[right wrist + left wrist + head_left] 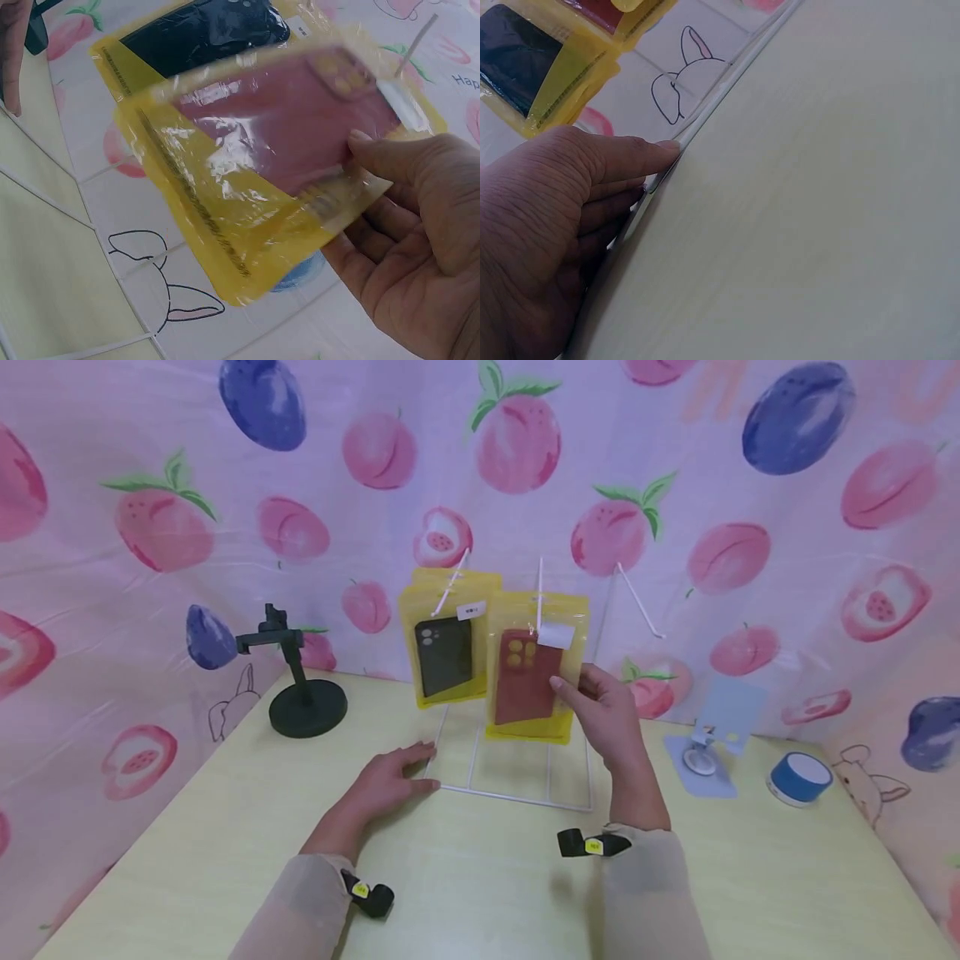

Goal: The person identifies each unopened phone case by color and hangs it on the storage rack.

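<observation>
My right hand (609,710) pinches the right edge of a yellow-and-clear packet holding a red phone case (525,681), thumb in front and fingers behind. That packet hangs at the middle prong of a white wire rack (517,797). On the left prong hangs a packet with a black phone case (444,656), another yellow packet showing behind it. At the rack's front left corner rests my left hand (386,783), its thumb on the base wire and its fingers along the side. In the right wrist view the red phone case packet (277,127) overlaps the black one (217,37).
A black stand (306,706) is at the back left of the table (480,893). To the right are a light blue folding stand (708,760) and a blue-and-white round container (799,778). The rack's right prong (639,602) bears nothing. Fruit-print cloth hangs behind.
</observation>
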The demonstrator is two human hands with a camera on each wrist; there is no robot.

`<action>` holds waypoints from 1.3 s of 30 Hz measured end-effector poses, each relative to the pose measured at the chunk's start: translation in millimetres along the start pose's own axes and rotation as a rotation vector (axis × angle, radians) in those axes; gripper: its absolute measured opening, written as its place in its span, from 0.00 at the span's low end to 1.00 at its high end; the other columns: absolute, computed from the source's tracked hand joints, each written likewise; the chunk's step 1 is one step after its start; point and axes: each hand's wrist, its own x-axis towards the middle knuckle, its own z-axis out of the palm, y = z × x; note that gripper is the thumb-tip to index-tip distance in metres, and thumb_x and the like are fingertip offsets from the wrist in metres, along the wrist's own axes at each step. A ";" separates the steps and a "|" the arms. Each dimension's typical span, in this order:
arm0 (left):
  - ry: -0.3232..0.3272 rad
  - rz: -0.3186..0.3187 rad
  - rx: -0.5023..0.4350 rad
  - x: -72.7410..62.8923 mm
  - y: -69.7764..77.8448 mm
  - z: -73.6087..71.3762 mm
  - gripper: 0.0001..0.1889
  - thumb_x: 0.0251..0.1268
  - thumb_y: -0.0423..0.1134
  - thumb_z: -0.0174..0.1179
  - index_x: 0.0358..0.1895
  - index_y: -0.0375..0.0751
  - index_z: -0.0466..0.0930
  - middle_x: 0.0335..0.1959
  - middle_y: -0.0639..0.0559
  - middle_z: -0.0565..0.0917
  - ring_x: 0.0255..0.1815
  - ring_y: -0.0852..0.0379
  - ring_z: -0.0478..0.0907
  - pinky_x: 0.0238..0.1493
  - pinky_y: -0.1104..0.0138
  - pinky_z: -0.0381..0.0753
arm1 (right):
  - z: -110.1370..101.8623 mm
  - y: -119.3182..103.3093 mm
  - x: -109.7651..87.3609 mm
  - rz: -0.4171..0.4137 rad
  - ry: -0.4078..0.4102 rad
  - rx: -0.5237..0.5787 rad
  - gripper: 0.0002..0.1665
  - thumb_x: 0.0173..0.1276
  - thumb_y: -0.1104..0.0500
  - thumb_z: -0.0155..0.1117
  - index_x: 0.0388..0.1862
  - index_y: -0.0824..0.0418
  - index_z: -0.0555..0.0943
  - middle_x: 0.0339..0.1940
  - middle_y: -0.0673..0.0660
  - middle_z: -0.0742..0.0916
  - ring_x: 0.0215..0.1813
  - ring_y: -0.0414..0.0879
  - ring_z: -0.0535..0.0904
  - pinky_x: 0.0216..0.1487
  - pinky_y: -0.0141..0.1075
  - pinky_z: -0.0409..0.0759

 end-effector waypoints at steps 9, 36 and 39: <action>0.003 -0.003 -0.010 -1.1 -2.3 -2.1 0.31 0.63 0.48 0.69 0.71 0.53 0.75 0.75 0.52 0.68 0.79 0.48 0.58 0.77 0.46 0.54 | 7.6 -9.3 -0.1 0.071 0.151 -0.039 0.25 0.65 0.42 0.72 0.51 0.58 0.87 0.45 0.56 0.90 0.48 0.48 0.84 0.53 0.41 0.79; -0.013 -0.006 -0.006 1.2 -7.1 -3.3 0.31 0.64 0.49 0.68 0.71 0.55 0.74 0.76 0.54 0.67 0.79 0.48 0.57 0.77 0.45 0.53 | -7.7 -3.9 1.0 0.079 0.084 -0.116 0.20 0.75 0.52 0.62 0.60 0.61 0.82 0.55 0.59 0.86 0.57 0.52 0.81 0.59 0.47 0.79; -0.013 -0.011 -0.012 -0.6 -8.0 -1.0 0.31 0.64 0.49 0.68 0.71 0.55 0.74 0.76 0.54 0.67 0.79 0.48 0.57 0.77 0.45 0.53 | -17.8 -6.6 -4.7 0.066 0.093 -0.161 0.22 0.75 0.48 0.62 0.60 0.59 0.81 0.56 0.57 0.85 0.59 0.51 0.79 0.62 0.47 0.76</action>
